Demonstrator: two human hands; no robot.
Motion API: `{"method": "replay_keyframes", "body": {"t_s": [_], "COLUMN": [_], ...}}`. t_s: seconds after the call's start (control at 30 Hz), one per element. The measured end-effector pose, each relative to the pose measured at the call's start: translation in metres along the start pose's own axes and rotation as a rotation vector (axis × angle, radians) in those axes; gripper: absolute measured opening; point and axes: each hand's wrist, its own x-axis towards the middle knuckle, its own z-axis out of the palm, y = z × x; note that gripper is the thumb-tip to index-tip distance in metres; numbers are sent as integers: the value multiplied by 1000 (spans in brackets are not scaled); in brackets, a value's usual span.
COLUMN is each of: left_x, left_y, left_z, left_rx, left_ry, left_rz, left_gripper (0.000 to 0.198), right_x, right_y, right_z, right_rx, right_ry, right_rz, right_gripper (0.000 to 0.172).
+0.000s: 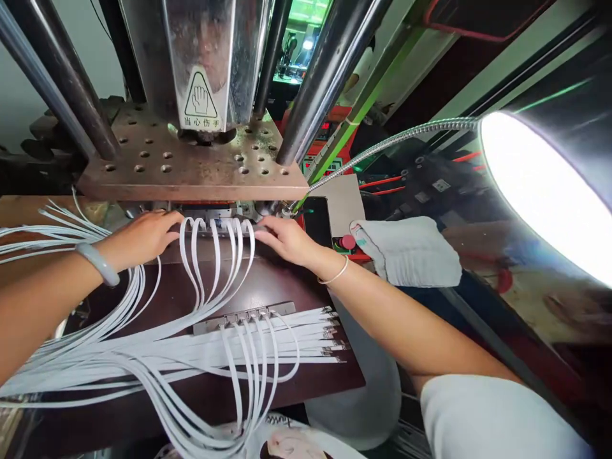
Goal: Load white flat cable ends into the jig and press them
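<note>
Under the press plate, my left hand (pixel 146 237) and my right hand (pixel 285 240) grip opposite ends of a dark metal fixture bar (pixel 262 231). Several white flat cables (pixel 197 280) loop out of the bar between my hands and drop toward the table. The far side of the bar and the cable ends in it are hidden beneath the plate. Closer to me, a second metal fixture bar (pixel 287 308) lies on the table with more white cables plugged into it. A bundle of loose white cables (pixel 306 338) with metal connectors stretches to the right below it.
The press's steel plate (pixel 201 172) hangs just above my hands, with a hand-hazard sign (pixel 201 99) on the ram. Beside my right arm are a red button (pixel 347 242), a folded white cloth (pixel 414 250) and a bright lamp (pixel 540 185). The brown table (pixel 329 382) ends near my body.
</note>
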Motion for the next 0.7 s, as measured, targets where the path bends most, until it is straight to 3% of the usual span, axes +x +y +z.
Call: {"method": "replay_keyframes", "body": {"t_s": [0.07,0.17,0.23,0.3,0.37,0.47,0.57,0.63,0.7], "left_x": [-12,-17,-13,-2,11,25,16,-6,-34], "left_y": [17,46,65,83,100,127,147,146,124], "left_z": [-1,-3,-2,1,2,-10,-38,-56,-65], "left_rx": [-95,-277,-527,-878,-1140,-1256,-1301,-1266,-1121], "left_ry": [-32,-27,-180,-370,-412,-281,-249,-153,92], "left_rz": [-31,-195,-260,-323,-378,-386,-390,-442,-472], "left_gripper": [41,76,100,96,70,46,52,63,76], "right_x": [-27,-36,-24,-4,16,37,37,23,-3], "right_y": [3,-3,-12,-21,-30,-37,-38,-38,-38], "right_z": [-3,-2,0,3,4,1,-7,-14,-21], "right_rx": [-195,-337,-286,-227,-215,-204,-217,-236,-218], "right_ry": [-112,-135,-82,-96,-127,30,105,69,35], "right_rz": [-10,-32,-120,-218,-215,-109,-123,-113,-41], "right_gripper": [41,32,31,32,25,27,22,24,22]}}
